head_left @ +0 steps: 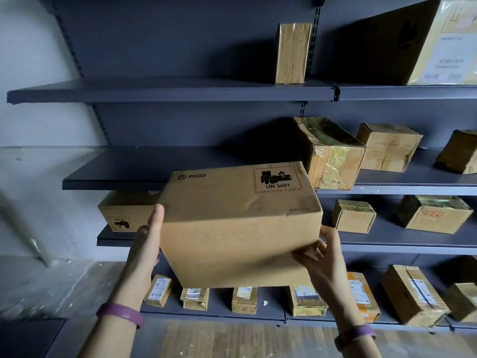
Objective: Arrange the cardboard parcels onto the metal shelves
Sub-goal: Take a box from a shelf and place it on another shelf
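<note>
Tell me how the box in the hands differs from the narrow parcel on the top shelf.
The box is big and wide; the narrow parcel is slim and stands on end. The box is held up between the left hand and right hand; the parcel rests on the top shelf, untouched. The box bears print, PICO and UN 3481; the parcel is covered in tape. Both are brown cardboard.

Purple left wristband [120,314], matching right wristband [355,335] (plain, smooth bands)
</note>
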The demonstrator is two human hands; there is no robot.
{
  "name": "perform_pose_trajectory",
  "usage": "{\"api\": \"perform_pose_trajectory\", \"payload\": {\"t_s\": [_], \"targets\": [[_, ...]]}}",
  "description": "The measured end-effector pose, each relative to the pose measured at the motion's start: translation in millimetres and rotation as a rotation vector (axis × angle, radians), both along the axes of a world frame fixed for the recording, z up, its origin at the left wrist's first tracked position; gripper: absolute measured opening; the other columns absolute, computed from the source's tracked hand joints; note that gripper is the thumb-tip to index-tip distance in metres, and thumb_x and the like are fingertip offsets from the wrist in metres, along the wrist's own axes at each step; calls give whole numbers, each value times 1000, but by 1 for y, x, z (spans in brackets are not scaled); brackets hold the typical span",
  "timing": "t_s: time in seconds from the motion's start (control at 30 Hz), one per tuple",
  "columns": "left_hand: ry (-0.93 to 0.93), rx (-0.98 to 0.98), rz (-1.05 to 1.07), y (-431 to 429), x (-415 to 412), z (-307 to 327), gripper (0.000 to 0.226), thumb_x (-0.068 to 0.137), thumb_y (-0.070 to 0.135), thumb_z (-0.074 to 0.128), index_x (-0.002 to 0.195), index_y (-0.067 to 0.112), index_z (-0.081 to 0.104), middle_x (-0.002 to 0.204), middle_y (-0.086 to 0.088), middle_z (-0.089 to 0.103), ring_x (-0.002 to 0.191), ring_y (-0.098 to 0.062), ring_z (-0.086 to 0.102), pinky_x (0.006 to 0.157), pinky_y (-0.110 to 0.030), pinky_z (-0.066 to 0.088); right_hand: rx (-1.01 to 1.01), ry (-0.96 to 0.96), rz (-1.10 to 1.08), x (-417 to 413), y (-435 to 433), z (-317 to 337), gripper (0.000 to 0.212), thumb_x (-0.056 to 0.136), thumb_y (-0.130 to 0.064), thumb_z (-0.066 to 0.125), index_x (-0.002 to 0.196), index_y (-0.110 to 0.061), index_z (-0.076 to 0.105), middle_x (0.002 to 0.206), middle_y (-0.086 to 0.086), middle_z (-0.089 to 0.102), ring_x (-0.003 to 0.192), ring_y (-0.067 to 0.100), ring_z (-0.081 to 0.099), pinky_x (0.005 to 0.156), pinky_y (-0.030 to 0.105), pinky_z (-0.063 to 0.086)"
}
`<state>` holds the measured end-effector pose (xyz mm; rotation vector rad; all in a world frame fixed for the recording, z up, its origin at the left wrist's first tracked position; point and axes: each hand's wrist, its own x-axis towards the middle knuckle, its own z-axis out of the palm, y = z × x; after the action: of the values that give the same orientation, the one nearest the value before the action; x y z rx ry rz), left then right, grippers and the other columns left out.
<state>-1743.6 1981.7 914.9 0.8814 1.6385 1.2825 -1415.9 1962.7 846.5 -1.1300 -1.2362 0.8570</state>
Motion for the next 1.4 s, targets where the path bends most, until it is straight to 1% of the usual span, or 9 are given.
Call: {"api": "perform_pose_trajectory", "payload": {"t_s": [0.17,0.3,0.4,0.5,0.73,1.0,1.13,1.27,1.4], "targets": [[-188,72,-42,-7,0,-3,87,58,60,75,133,31,44,133,5,47,123,-21,44,80,-41,55,13,-34,50,7,-13,11,55,70,-44,83,113,-29,53,117,-13,66,116,3,58,87,22,51],[-316,179,-125,-14,-3,-11,56,68,44,75,120,36,55,121,17,59,123,-15,47,84,-35,50,-161,74,132,3,-20,20,84,59,-93,46,113,-29,50,118,-10,64,113,4,57,94,32,44],[-321,109,-214,-19,-9,-19,68,73,36,72,136,32,46,127,12,57,126,-23,50,79,-28,47,-182,142,104,-2,-21,19,81,57,-79,67,112,-23,47,109,-10,70,103,4,66,81,23,52],[-299,66,-261,-22,-15,-25,61,79,16,69,131,36,44,131,2,57,119,-30,55,82,-44,54,-161,181,111,-1,-19,13,51,70,-53,80,106,-32,50,102,-8,72,96,14,70,71,26,57],[-468,122,-246,-37,1,-37,56,90,-21,39,128,20,44,132,-13,56,117,-30,56,82,-45,51,-77,287,106,-4,-19,-19,43,85,9,62,106,-28,52,110,6,70,108,26,65,78,35,58],[-635,134,-159,-27,-13,-46,43,98,-5,40,130,20,52,129,-9,60,117,-27,57,77,-40,59,66,273,65,-33,-37,13,51,78,-17,76,122,-34,57,134,-5,60,118,13,61,81,28,58],[-749,113,-61,-7,-20,-56,41,99,-2,38,110,29,61,121,-10,61,112,-30,58,68,-42,61,131,85,6,-66,-51,25,73,80,-26,73,145,-34,40,156,-17,30,132,-6,42,89,16,52],[-782,85,-6,4,-24,-63,41,98,-5,38,103,27,63,114,-10,62,102,-29,61,58,-39,61,182,23,-15,-81,-56,29,78,83,-32,72,149,-37,32,160,-25,16,146,1,23,104,17,43],[-771,131,-133,1,-26,-66,35,92,2,49,114,21,68,121,-11,67,102,-28,69,69,-41,61,180,275,-143,-74,-50,25,65,82,-33,74,138,-43,43,151,-10,41,136,15,46,96,37,54]]}}
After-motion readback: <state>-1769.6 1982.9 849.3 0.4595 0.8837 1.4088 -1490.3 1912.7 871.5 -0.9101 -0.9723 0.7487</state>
